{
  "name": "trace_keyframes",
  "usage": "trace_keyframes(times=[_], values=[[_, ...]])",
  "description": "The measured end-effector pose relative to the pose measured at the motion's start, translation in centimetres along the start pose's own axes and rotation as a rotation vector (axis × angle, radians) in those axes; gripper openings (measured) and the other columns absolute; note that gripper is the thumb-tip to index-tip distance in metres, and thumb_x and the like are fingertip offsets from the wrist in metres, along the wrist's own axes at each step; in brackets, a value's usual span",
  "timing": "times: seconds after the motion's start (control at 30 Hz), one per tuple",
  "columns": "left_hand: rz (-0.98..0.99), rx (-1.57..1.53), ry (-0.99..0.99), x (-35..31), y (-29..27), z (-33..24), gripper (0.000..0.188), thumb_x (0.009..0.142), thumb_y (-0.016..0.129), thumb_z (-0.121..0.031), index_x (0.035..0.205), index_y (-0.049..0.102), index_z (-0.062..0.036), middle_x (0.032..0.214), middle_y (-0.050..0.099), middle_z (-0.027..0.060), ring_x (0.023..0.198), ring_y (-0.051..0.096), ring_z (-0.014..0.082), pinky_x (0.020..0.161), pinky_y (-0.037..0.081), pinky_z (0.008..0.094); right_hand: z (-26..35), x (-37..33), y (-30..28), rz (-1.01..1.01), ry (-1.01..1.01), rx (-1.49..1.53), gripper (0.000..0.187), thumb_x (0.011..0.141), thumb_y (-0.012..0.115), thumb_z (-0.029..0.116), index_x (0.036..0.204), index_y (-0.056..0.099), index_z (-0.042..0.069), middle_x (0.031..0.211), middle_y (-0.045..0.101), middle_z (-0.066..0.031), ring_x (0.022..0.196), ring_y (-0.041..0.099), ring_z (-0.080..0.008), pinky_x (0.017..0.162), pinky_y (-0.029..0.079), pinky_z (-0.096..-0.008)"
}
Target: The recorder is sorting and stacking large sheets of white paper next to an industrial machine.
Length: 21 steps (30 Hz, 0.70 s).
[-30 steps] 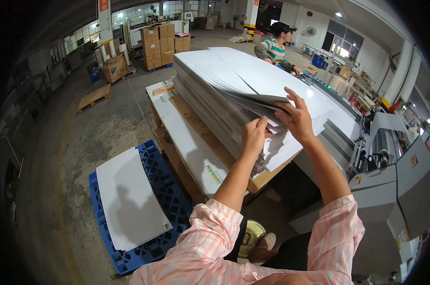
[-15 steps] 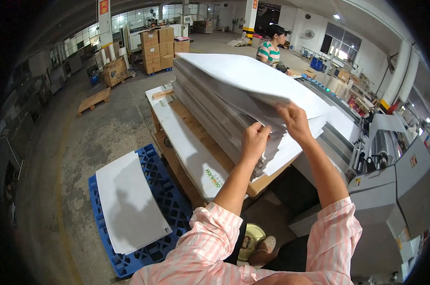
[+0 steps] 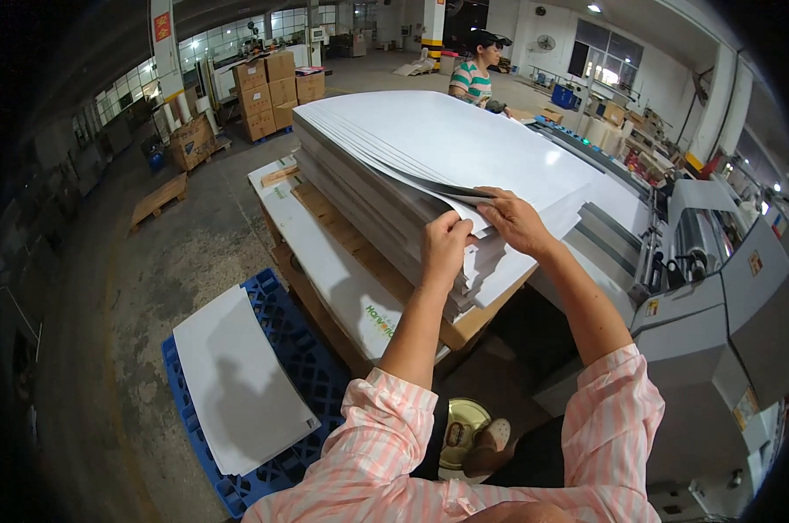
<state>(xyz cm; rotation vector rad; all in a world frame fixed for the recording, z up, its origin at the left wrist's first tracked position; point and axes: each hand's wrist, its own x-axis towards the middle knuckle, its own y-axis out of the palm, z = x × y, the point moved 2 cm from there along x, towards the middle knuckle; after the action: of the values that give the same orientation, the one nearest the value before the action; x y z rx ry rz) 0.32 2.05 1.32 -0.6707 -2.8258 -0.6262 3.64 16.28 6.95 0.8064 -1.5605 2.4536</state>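
Note:
A tall stack of large white paper sheets (image 3: 447, 131) stands on a wooden board in front of me. Its upper sheets are fanned into thin steps along the left edge, and their near corner is slightly raised. My right hand (image 3: 518, 225) grips that corner, thumb below and fingers over the top. Beside it, my left hand (image 3: 445, 248) is closed in a pinch at the edge of the sheets just under the corner. How many sheets each hand holds is hidden.
A blue plastic pallet (image 3: 306, 383) with more white sheets (image 3: 238, 383) lies at lower left. A grey machine (image 3: 682, 349) stands close on my right. Cardboard boxes (image 3: 268, 91) are piled behind, and another person (image 3: 473, 78) stands beyond the stack.
The lifted sheets have come down onto the stack, and their left edge now lies fanned. My right hand has lowered and moved left, closer to my left hand. The view has shifted slightly.

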Motion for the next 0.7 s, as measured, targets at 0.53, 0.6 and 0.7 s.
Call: trace_keyframes(times=[0.53,0.6,0.7], values=[[-0.152,0.284,0.274,1.1,0.0,2.5,0.033,0.076,0.058,-0.01,0.107,0.059,0.0019,0.068,0.063,0.0137,0.061,0.061,0.0195,0.056,0.047,0.0313,-1.6,2.0,-1.6,-0.476,0.181,0.227,0.03,0.089,0.055,0.03,0.099,0.064,0.003,0.08,0.059,-0.0126,0.065,0.056,-0.0129,0.063,0.047,-0.0299],[-0.191,0.379,0.26,0.5,0.4,1.5,0.04,0.075,0.058,-0.009,0.114,0.053,0.0015,0.069,0.062,0.0131,0.061,0.061,0.0194,0.057,0.047,0.0316,0.2,0.3,-0.9,-0.275,-0.018,0.02,0.021,0.086,0.057,0.02,0.091,0.065,0.001,0.089,0.06,-0.0134,0.076,0.059,-0.029,0.068,0.046,-0.0366],[-0.235,0.373,0.251,0.2,0.9,0.8,0.053,0.074,0.056,-0.005,0.125,0.041,0.0015,0.071,0.061,0.0113,0.063,0.059,0.0185,0.059,0.046,0.0317,0.7,-0.6,-0.6,-0.026,0.099,-0.152,0.019,0.085,0.057,0.017,0.093,0.065,0.003,0.096,0.061,-0.0138,0.088,0.058,-0.0313,0.075,0.047,-0.037]])
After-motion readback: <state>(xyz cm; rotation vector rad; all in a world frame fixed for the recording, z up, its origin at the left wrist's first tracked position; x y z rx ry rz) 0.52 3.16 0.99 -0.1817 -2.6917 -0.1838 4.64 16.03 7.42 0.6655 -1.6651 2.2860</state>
